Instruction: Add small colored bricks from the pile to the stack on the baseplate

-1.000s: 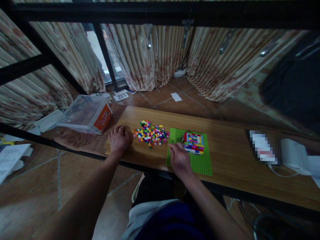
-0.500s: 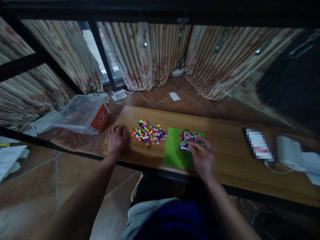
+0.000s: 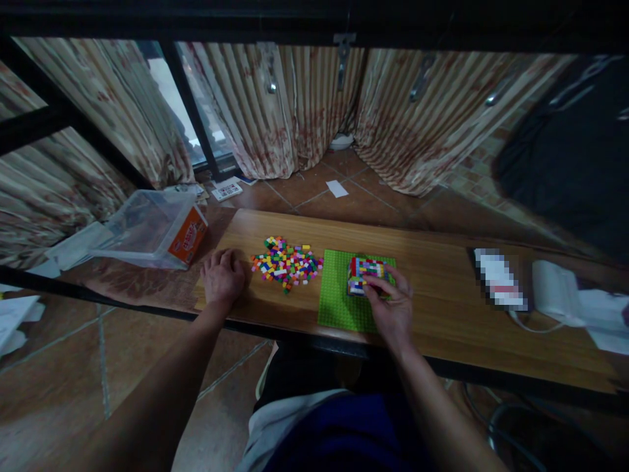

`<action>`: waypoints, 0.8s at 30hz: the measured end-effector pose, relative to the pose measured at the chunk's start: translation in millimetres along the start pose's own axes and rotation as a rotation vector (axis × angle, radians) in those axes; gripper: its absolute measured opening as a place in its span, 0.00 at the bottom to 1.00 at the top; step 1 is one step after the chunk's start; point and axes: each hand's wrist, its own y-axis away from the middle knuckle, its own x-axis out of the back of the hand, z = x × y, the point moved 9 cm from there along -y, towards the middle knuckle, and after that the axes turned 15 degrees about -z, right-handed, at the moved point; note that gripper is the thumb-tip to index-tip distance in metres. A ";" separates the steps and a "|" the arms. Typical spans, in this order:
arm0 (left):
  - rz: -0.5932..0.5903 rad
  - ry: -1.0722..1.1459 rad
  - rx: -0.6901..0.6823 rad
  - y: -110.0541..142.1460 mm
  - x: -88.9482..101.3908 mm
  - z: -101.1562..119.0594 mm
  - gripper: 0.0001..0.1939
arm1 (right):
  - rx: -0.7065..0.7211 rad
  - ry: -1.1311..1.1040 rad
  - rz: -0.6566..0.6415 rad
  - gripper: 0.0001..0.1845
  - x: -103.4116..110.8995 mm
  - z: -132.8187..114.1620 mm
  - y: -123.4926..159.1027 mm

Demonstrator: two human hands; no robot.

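Observation:
My right hand [image 3: 393, 308] is closed in a pinch over a multicoloured toy-brick structure [image 3: 358, 267]. At its fingertips is a small toy brick, mostly hidden by the fingers. The structure stands on the upper right part of a green baseplate [image 3: 334, 308], its right side behind my fingers. Resting palm down on the left end of the wooden table, my left hand [image 3: 222, 278] holds nothing and its fingers are slightly apart. Just right of it lies a loose pile of small coloured bricks [image 3: 289, 265].
A clear plastic box [image 3: 142, 226] with an orange label stands left of the wooden table [image 3: 432, 288]. On the table's right side lie a pixelated phone-like item [image 3: 500, 278], a white device [image 3: 557, 292] with a cable, and papers [image 3: 607, 321]. Patterned curtains [image 3: 314, 111] hang beyond.
The whole view has shifted slightly, so things sit a little further left. My right hand stays at the brick structure, its fingers slightly moved; my left hand rests as before.

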 end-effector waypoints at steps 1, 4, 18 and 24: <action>-0.001 0.002 0.001 0.0 0.2 0.1 0.21 | -0.011 -0.003 0.006 0.10 1.0 0.9 0.4; -0.004 0.013 0.001 0.0 0.5 0.4 0.20 | -0.045 -0.001 0.032 0.13 4.8 3.9 2.9; 0.004 0.016 -0.011 0.1 -1.2 -0.3 0.21 | -0.129 -0.040 0.058 0.24 -3.1 11.3 -2.7; 0.002 0.002 -0.010 0.6 -1.3 -0.6 0.21 | -0.118 -0.113 0.026 0.21 -7.1 19.5 -4.1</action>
